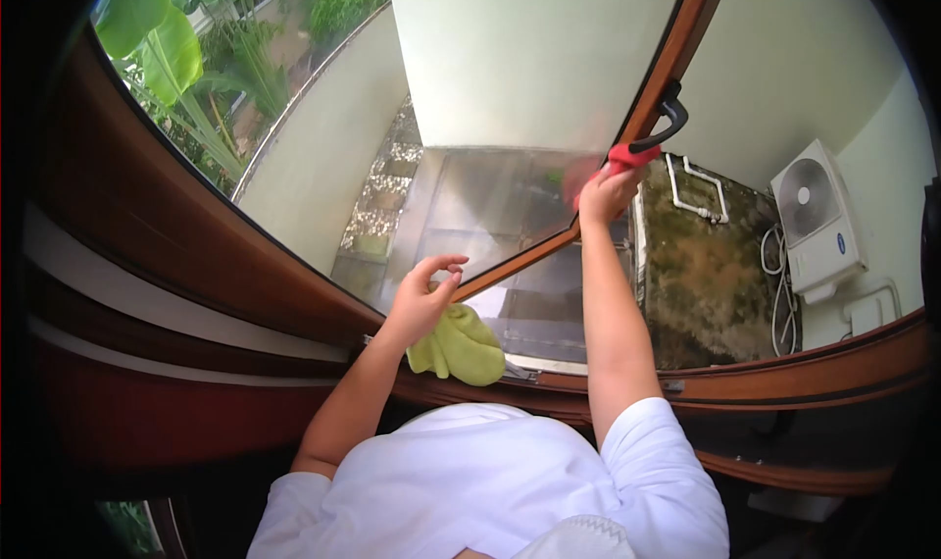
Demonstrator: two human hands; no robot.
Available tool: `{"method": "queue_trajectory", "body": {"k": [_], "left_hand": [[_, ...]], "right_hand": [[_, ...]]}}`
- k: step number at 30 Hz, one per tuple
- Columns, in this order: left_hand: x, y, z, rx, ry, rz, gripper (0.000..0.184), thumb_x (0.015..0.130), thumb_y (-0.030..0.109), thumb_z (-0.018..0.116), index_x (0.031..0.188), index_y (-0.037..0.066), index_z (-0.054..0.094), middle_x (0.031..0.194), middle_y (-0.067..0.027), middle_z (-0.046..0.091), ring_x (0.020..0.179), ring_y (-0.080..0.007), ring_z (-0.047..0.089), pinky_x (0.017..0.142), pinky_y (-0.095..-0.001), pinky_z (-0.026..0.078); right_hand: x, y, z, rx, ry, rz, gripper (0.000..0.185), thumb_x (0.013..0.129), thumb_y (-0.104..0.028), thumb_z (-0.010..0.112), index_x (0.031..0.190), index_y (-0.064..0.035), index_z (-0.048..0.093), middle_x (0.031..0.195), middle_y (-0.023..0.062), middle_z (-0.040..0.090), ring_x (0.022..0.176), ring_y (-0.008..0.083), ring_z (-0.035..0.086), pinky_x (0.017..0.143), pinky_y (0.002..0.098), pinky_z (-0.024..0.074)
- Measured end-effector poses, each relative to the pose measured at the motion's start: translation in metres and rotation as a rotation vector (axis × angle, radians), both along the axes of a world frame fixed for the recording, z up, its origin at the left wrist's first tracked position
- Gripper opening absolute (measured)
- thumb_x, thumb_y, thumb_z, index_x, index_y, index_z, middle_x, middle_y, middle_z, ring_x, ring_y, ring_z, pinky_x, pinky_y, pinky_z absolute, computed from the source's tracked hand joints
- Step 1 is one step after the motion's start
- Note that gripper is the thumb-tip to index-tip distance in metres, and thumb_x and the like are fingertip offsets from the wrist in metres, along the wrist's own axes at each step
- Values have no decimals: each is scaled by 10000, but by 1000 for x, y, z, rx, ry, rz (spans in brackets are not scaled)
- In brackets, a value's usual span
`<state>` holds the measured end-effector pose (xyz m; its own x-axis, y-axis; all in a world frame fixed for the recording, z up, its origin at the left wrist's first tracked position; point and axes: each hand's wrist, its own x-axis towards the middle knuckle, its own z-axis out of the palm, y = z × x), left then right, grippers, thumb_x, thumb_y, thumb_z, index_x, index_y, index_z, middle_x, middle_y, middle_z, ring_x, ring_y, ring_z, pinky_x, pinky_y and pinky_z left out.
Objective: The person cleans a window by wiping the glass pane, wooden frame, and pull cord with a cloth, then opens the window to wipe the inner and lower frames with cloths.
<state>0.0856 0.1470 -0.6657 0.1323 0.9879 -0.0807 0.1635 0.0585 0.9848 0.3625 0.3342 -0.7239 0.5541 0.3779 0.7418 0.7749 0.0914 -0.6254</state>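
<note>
A red cloth is in my right hand, pressed against the window glass beside the brown wooden frame, just under the black handle. The fingers of that hand are wrapped round the cloth and partly hidden by it. Lower and to the left, my left hand has its thumb and forefinger apart near the bottom of the opened window sash. A yellow-green cloth hangs from its palm, seemingly gripped by the lower fingers, which I cannot see fully.
The brown window sill runs across in front of my body. Outside are an air-conditioner unit on the right, white pipes, a paved floor, pale walls and large green leaves at the upper left.
</note>
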Motion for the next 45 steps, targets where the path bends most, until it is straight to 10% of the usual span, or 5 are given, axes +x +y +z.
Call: {"method": "queue_trajectory", "body": {"k": [4, 12, 21, 30, 45], "left_hand": [[0, -3, -4, -46, -10, -7, 232, 893, 123, 561, 1118, 82, 602, 959, 9, 584, 623, -5, 446, 532, -173, 368], [-7, -11, -25, 13, 160, 26, 362, 825, -7, 489, 1163, 98, 560, 996, -16, 472, 661, -38, 453, 564, -180, 388], [-29, -35, -43, -142, 316, 64, 537, 706, -70, 422, 1204, 104, 520, 968, -57, 424, 851, -145, 473, 770, -239, 418], [-44, -44, -71, -156, 279, 95, 564, 688, -81, 412, 1212, 97, 518, 997, -59, 438, 1007, -166, 477, 809, -245, 414], [-58, -55, -76, -80, 311, 131, 578, 685, -98, 395, 1218, 88, 519, 1010, -69, 433, 929, -158, 486, 795, -236, 414]], "right_hand": [[24, -36, -53, -571, 416, 257, 450, 857, -140, 549, 1244, 16, 378, 1246, 228, 419, 1122, 407, 451, 952, 467, 355], [-2, -64, -51, -90, -146, 164, 624, 831, -173, 579, 1360, -22, 285, 1223, 216, 417, 1086, 406, 472, 936, 461, 370], [19, -55, -168, -1213, -152, 246, 582, 829, -136, 485, 1364, -322, 350, 1201, 150, 419, 957, 356, 579, 796, 455, 485], [-34, -54, -152, -1236, 5, 219, 353, 802, -264, 548, 1136, -150, 517, 1014, 190, 600, 941, 355, 598, 767, 472, 500], [29, -50, -165, -1179, -292, 271, 542, 823, -231, 522, 1345, -306, 394, 1125, 150, 479, 905, 343, 603, 769, 452, 490]]}}
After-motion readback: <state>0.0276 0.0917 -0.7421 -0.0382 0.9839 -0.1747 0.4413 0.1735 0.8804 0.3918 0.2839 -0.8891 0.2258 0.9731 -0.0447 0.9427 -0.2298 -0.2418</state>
